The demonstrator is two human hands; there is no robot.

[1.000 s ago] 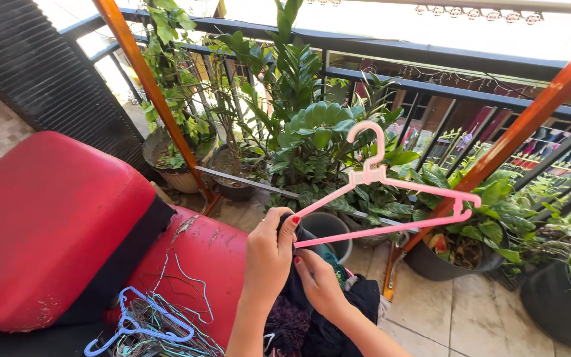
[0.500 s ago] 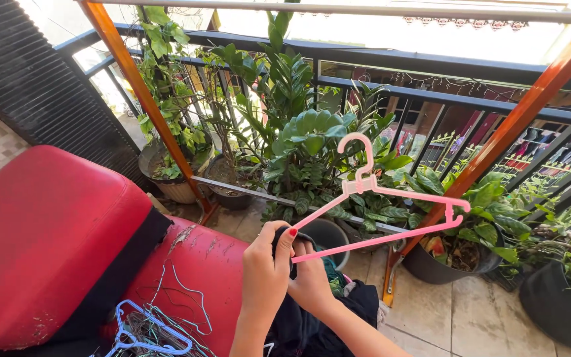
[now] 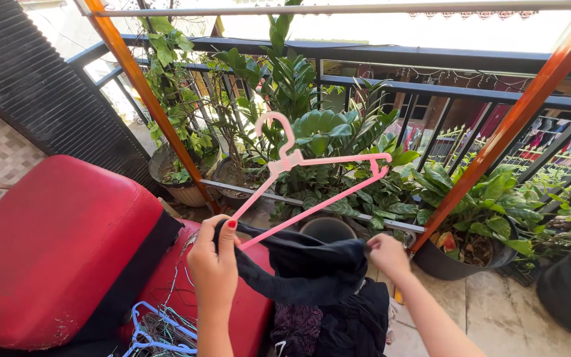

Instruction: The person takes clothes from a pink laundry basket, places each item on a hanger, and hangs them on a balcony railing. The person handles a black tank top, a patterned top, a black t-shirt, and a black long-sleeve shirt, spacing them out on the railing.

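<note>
We see the left hand [image 3: 214,264] at seven o'clock from the frame's centre, fingers curled and pinching two things at once: the lower end of the pink hanger [image 3: 312,180] and one edge of the dark garment [image 3: 305,268]. The thumb, with a red nail, presses on top of both. The right hand [image 3: 386,254] sits at about five o'clock, fingers pressed together around the garment's other edge, so the cloth is stretched between the two hands and sags a little in the middle.

The hanger rises from the left hand toward one o'clock, tilted, its hook uppermost and its far shoulder in front of the leafy plants [image 3: 325,142]. Its near tip lies just at the garment's edge; we cannot tell whether it is already inside the cloth.

Below the stretched garment, at six o'clock, more dark clothes [image 3: 338,324] are heaped. At nine o'clock stands a red seat [image 3: 54,244], and at its lower edge, near seven o'clock, lies a tangle of blue and wire hangers [image 3: 160,327]. Behind the plants runs a dark railing [image 3: 431,56]; an orange rack leg [image 3: 503,132] slants down at three o'clock, and a grey rail [image 3: 338,8] crosses at twelve.
</note>
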